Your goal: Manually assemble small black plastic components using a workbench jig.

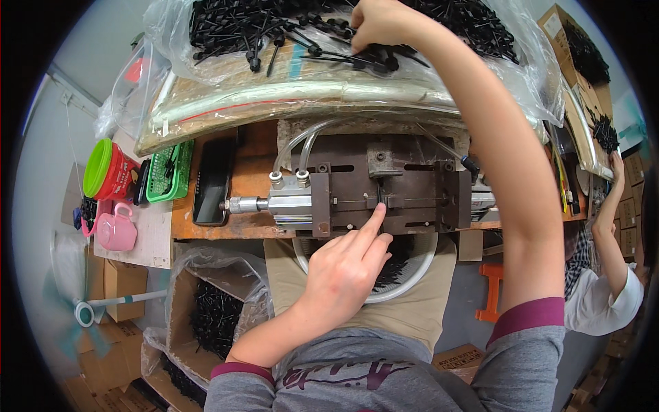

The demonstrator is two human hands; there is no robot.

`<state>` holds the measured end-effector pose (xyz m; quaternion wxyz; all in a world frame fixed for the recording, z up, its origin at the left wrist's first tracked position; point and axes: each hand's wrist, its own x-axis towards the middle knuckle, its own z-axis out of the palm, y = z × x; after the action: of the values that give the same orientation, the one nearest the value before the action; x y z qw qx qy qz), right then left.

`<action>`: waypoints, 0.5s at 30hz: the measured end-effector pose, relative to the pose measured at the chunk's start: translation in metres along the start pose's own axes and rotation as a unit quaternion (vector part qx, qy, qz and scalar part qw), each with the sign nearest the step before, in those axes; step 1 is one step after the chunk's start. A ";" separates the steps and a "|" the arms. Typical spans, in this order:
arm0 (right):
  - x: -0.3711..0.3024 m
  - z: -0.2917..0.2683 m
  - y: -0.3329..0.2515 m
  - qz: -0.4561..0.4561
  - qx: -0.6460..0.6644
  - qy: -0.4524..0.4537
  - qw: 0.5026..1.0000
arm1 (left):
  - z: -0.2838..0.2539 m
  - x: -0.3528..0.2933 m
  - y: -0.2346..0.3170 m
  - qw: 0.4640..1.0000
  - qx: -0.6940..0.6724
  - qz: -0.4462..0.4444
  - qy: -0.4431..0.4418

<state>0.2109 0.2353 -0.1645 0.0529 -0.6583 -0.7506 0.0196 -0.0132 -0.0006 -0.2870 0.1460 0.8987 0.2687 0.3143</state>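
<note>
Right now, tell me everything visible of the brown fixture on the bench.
The brown fixture looks metal: a slotted flat base, an upright block at each end, and a grey bracket at middle rear. A silver cylinder with two clear tubes adjoins its left block. It lies level along the wooden bench's front edge. The left hand's index fingertip is at its centre, beside a slim black part.

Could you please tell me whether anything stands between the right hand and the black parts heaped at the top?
Nothing visible does: the right hand reaches in at the near edge of the black parts, its fingertips among them. Clear plastic lies around the heap, not across the fingers.
</note>
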 end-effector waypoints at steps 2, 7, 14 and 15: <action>-0.016 -0.007 0.000 -0.057 0.032 -0.003 0.998 | 0.008 -0.003 -0.003 1.000 0.014 0.004 0.000; -0.046 -0.029 0.000 -0.076 -0.010 -0.087 0.993 | 0.015 0.003 -0.001 0.999 0.042 0.006 -0.015; -0.072 -0.044 0.014 -0.059 0.068 0.113 0.989 | 0.011 0.007 -0.007 0.997 0.057 0.007 -0.045; -0.076 -0.048 0.016 -0.077 0.091 0.147 0.982 | 0.010 0.007 -0.008 0.997 0.057 0.008 -0.047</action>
<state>0.2417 0.1598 -0.1223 0.2239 -0.5867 -0.7781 -0.0132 -0.0050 0.0089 -0.2940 0.1047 0.9215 0.2716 0.2573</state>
